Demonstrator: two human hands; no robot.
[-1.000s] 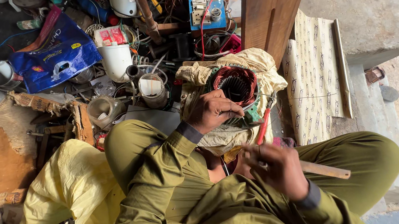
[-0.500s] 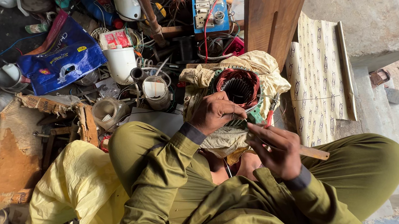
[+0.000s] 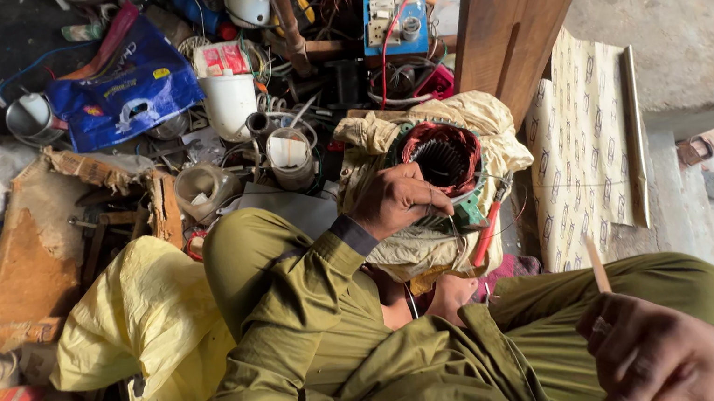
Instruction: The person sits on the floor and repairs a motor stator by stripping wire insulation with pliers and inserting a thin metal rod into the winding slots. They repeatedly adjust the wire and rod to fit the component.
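Head view, the only one. At the lower right of the frame the right hand [image 3: 654,359] is curled shut around the bottom end of a thin wooden stick [image 3: 596,266]. The stick's long axis runs almost straight up the frame, leaning very slightly to the left, and its free end points toward the top of the picture. Nearly all of the visible stick lies above the grip; the lower end disappears between the fingers [image 3: 604,324], so how far it runs into the fist cannot be told. It looks pale, narrow and flat-sided, a plain strip of light wood.

Near the middle of the frame the left hand [image 3: 400,202] rests on the lower left edge of a motor stator [image 3: 443,157], fingers bent together and pressed against its rim (whether they pinch a wire cannot be told). The stator lies with its open bore facing the camera: a dark ribbed hollow ringed by reddish copper windings, with a green body showing below. It sits on a crumpled beige cloth [image 3: 477,117] over the person's lap, well apart from the stick. A red-handled tool [image 3: 486,233] lies slanted just below the stator.

To the upper left sit a blue plastic bag [image 3: 124,94] and a white container [image 3: 230,104]; a yellow bag [image 3: 145,326] lies at the left.
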